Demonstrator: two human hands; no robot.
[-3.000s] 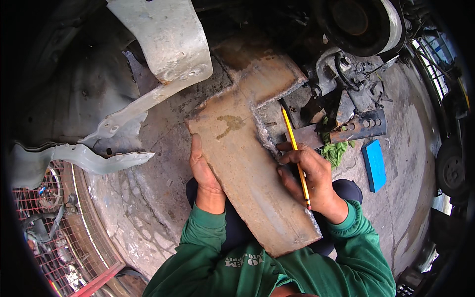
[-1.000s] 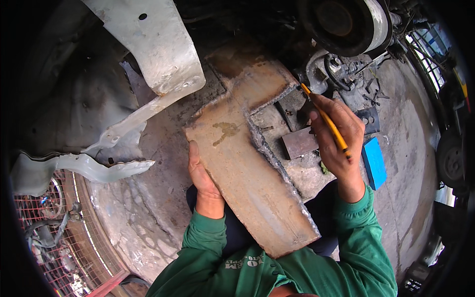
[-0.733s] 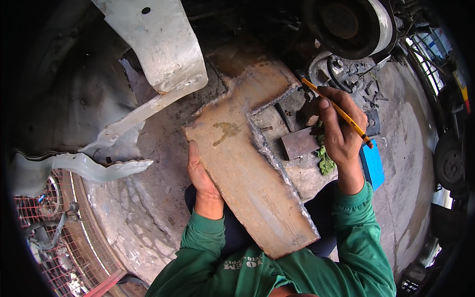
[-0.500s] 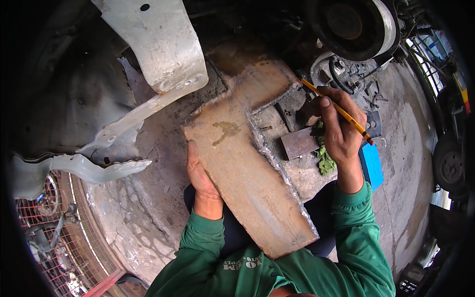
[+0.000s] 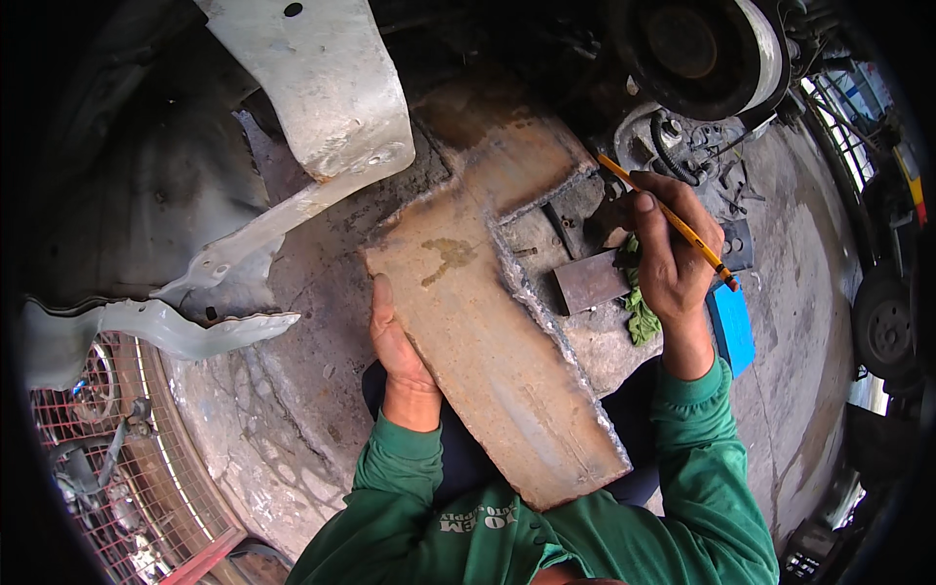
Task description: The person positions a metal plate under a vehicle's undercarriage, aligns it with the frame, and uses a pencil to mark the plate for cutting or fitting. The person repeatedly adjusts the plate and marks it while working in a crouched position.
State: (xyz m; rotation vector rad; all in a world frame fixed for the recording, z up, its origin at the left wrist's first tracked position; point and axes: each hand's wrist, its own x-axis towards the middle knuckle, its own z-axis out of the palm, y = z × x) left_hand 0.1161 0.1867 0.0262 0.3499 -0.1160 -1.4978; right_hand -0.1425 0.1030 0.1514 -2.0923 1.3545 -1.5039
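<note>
A large rusty brown metal plate [image 5: 478, 322], cut in a stepped shape with rough, burnt edges, slants across my lap. My left hand [image 5: 402, 351] grips its left edge, thumb on top and the other fingers hidden underneath. In my right hand [image 5: 676, 249] is a yellow pencil [image 5: 694, 237], pinched between thumb and fingers. Its point is close to the plate's upper right corner; whether it touches cannot be told. Below the right hand's wrist lie a small rectangular metal block [image 5: 591, 283] and a crumpled green cloth [image 5: 641, 314].
A bent grey metal panel [image 5: 341, 107] juts in from the upper left, above the concrete floor [image 5: 263, 409]. A wheel [image 5: 687, 44] stands at the upper right. By my right forearm lies a blue box-like object [image 5: 731, 327]. Red wire mesh [image 5: 156, 468] borders the lower left.
</note>
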